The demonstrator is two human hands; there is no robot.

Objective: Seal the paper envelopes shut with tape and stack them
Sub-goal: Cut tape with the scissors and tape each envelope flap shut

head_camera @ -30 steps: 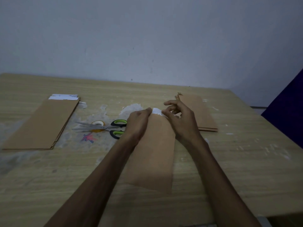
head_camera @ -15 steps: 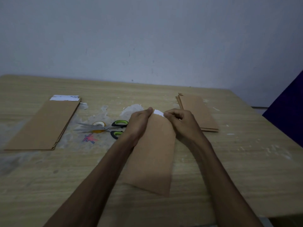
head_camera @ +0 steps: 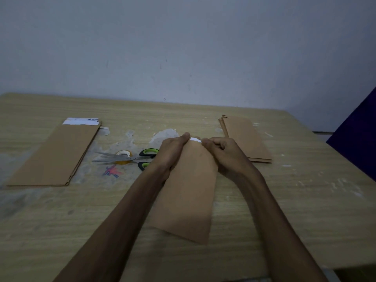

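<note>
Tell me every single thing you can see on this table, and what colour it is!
Held envelope: one, brown, table middle, white strip at its top.
Left envelope pile: one pile, brown, white strip at far end, table's left.
Right envelope pile: one pile, brown, table's right.
Scissors: one pair, green-black handles, left of the hands.
Tape roll: one, yellowish, under the scissors.
Table: one, light wood.
Wall: grey-white, behind.
Dark blue thing: one, far right edge.
Left hand: grips the envelope's top.
Right hand: grips the top too.
</note>
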